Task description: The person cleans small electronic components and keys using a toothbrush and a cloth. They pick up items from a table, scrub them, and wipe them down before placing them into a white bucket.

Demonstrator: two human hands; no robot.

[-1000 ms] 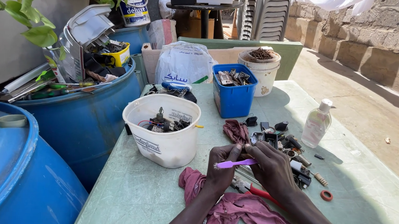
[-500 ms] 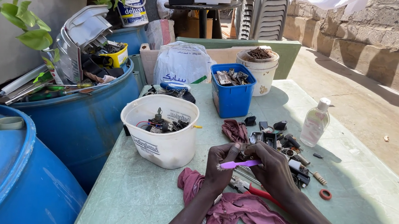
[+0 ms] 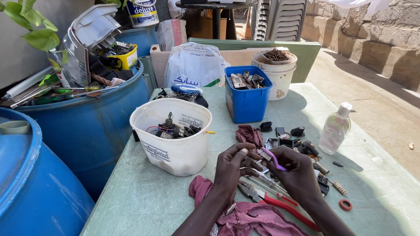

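Both hands meet just above the pink rag (image 3: 261, 228) and red pliers (image 3: 282, 205). Left hand (image 3: 231, 170) pinches a small metal part (image 3: 252, 163); right hand (image 3: 299, 174) grips a purple toothbrush (image 3: 274, 159), bristles angled up-left onto it. White bucket (image 3: 172, 140) sits beyond.

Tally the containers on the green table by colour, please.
White tubs: 2, the near one and the far one
Blue bin: 1
Clear bottle: 1
Total: 4
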